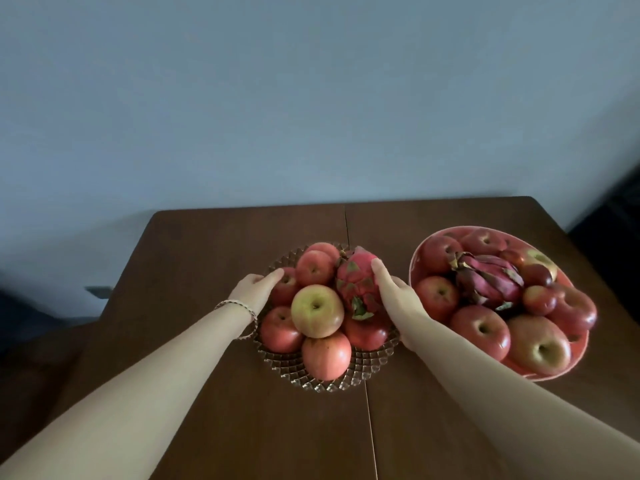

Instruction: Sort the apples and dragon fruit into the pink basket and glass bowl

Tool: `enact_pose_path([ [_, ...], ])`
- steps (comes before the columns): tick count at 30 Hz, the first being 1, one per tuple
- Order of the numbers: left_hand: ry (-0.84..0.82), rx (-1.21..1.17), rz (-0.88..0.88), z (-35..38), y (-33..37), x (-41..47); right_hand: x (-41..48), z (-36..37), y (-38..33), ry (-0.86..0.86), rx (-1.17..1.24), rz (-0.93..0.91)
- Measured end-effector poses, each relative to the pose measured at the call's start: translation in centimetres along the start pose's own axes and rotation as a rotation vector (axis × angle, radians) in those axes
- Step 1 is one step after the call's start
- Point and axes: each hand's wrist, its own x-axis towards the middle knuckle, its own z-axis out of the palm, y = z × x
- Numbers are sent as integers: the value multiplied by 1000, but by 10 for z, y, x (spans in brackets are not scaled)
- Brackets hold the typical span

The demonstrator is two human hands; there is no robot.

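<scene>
A cut-glass bowl (360,370) in the middle of the table holds several red apples, a yellow-green apple (317,310) on top and a pink dragon fruit (355,284) at its right. My right hand (394,289) lies against the dragon fruit's right side, fingers reaching up along it. My left hand (256,284) touches a red apple (286,284) at the bowl's left rim; how its fingers lie there is unclear. To the right, the pink basket (414,261) holds several red apples and a darker dragon fruit (488,278).
Both containers stand on a dark wooden table (214,258) with a seam down its middle. A pale wall rises behind the far edge. The table's left and right edges drop off to dark floor.
</scene>
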Motion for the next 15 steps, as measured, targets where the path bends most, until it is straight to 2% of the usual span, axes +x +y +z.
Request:
enact_pose_path([
  [4,165,218,-1,-3,12,-27,-18,-3,-16,46,-245,-26],
  [6,201,340,77,-8,19,-47,-34,-8,-21,1,-374,-65],
  [10,112,531,279,-18,39,-97,-71,-25,-30,-43,-567,-189],
  [15,-35,903,385,-19,66,-163,-133,-49,-63,-130,-842,-346],
])
